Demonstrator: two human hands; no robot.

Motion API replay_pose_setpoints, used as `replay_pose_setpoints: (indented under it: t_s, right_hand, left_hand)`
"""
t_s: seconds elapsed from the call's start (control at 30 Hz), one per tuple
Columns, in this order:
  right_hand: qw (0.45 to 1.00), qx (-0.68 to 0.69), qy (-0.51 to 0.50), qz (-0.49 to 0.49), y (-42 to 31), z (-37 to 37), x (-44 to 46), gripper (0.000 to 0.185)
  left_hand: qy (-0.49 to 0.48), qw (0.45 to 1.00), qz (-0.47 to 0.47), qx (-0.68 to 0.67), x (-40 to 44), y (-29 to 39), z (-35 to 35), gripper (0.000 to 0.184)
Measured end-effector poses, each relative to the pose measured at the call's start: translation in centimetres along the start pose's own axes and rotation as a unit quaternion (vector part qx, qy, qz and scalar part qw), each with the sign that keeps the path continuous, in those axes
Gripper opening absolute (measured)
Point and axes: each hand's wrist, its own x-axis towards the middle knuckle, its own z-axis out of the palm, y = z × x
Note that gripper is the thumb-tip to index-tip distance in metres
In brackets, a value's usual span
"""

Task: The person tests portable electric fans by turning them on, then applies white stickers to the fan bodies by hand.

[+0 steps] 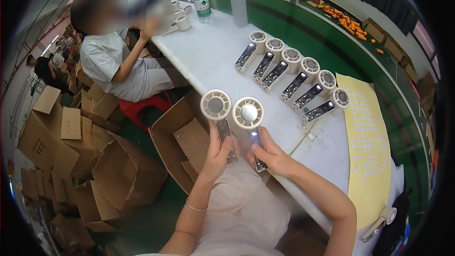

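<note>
My left hand (219,154) is closed around the handle of a white handheld fan (215,105), its round grille facing up. In my right hand (272,154) is a second handheld fan (248,114), gripped by the handle, where a dark circuit board shows with a bright light on it. Both fans are held side by side above my lap, at the table's near edge. On the white table (220,61) beyond them stands a slanted row of several similar fans (291,57), their handles showing bare circuit boards.
A yellow sheet (367,137) with small white pieces lies at right, near another fan (388,214). A bottle (201,2) stands at the back. An open cardboard box (175,135) is by my left arm. A seated person (106,61) works at left. Orange parts (346,21) lie beyond.
</note>
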Motion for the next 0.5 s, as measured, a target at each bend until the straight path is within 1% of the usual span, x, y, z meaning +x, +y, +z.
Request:
replay_pose_setpoints:
  t_s: [0.07,0.17,0.27,0.37,0.5]
  right_hand:
    - [1.000,0.000,0.002,-0.001,0.0,0.0,0.0,0.043]
    - [1.000,0.012,0.003,0.007,0.0,-0.1,0.0,0.043]
    - [1.000,0.010,0.000,-0.001,0.1,0.0,0.0,0.043]
    - [1.000,0.008,0.000,-0.007,0.2,0.0,0.1,0.043]
    - [1.000,0.005,0.000,-0.005,0.2,-0.1,0.0,0.043]
  left_hand:
    - [0.002,0.999,0.027,0.023,0.1,-0.7,0.0,0.061]
    - [0.004,1.000,0.004,0.014,0.0,0.1,-0.2,0.061]
    - [0.001,1.000,0.014,0.006,-0.1,-0.1,0.1,0.061]
    - [0.013,1.000,-0.006,-0.014,-0.2,0.4,0.4,0.067]
    - [0.009,1.000,0.008,0.007,-0.1,-0.1,0.1,0.062]
